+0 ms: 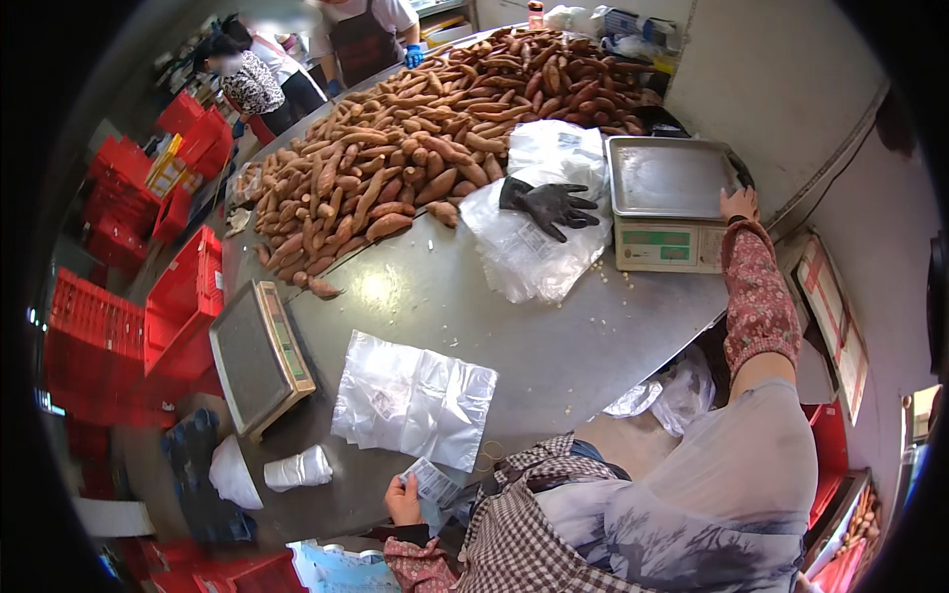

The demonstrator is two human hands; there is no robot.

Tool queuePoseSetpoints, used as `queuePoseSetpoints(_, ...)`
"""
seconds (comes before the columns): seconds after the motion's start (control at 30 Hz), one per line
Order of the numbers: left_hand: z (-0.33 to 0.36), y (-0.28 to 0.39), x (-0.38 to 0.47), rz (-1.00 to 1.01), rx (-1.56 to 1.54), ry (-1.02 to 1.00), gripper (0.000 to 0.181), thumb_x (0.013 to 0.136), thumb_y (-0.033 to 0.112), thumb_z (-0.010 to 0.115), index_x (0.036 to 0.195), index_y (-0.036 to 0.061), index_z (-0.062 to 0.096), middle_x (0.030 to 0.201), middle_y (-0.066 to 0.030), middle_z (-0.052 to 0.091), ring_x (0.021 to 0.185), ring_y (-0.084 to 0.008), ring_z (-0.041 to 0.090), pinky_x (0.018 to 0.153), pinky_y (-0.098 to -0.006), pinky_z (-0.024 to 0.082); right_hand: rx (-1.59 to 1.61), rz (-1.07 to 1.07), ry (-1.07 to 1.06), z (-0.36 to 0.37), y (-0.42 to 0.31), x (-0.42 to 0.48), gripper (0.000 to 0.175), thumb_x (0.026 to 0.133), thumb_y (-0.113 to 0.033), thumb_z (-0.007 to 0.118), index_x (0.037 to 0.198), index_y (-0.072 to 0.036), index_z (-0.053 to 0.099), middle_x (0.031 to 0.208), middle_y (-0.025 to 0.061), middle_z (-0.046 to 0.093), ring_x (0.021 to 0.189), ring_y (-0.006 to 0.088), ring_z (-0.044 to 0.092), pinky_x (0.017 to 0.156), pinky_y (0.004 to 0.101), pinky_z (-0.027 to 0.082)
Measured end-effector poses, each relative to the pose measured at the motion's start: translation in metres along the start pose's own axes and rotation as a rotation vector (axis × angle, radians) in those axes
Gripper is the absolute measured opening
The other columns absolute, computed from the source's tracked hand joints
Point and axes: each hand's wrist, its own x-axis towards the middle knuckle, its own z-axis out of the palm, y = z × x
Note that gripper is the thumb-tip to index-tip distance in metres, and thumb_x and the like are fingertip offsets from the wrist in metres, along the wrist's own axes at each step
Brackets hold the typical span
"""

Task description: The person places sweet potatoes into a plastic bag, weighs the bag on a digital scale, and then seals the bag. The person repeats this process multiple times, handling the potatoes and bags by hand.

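My left hand (405, 504) pinches a stack of printed labels (432, 482) low in the picture, near the table's front edge. Just beyond it lie flat clear plastic bags (415, 400) on the metal table (511, 348). My right hand (739, 204) reaches far out and touches the right edge of a scale's metal tray (671, 178); whether its fingers grip the rim is unclear. Left of that scale (667, 244), a black glove (552, 207) rests on more clear bags (534, 259).
A large heap of sweet potatoes (415, 156) covers the table's far side. A second scale (259, 356) and a white roll (298, 468) sit at left. Red crates (185, 296) are stacked beyond the table's left edge. People stand at the back, one wearing a blue glove (414, 56).
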Motion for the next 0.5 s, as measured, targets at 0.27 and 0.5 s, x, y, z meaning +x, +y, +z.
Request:
queuePoseSetpoints(0.27,0.026,0.021,-0.002,-0.046,0.124,0.001,0.014,0.082,0.007,0.062,0.094,-0.0003,0.061,0.076,0.0018,0.058,0.067,-0.0052,0.049,0.062,-0.0194,0.041,0.504,-0.827,0.507,0.026,-0.125,-0.057,0.06,0.084,-0.037,0.055,0.126,0.003,0.04,0.131,0.0206,0.039,0.122,0.0323,0.037,0.103,0.0364,0.027)
queuePoseSetpoints(0.5,0.03,0.025,-0.008,0.053,0.198,0.022,0.012,0.084,0.011,0.061,0.086,-0.0006,0.059,0.072,0.0019,0.056,0.066,-0.0046,0.046,0.06,-0.0205,0.039,0.703,-1.575,-0.059,0.037,-0.196,-0.279,0.036,0.071,-0.03,0.07,0.098,-0.008,0.063,0.128,0.0222,0.041,0.112,0.0383,0.045,0.094,0.0411,0.038)
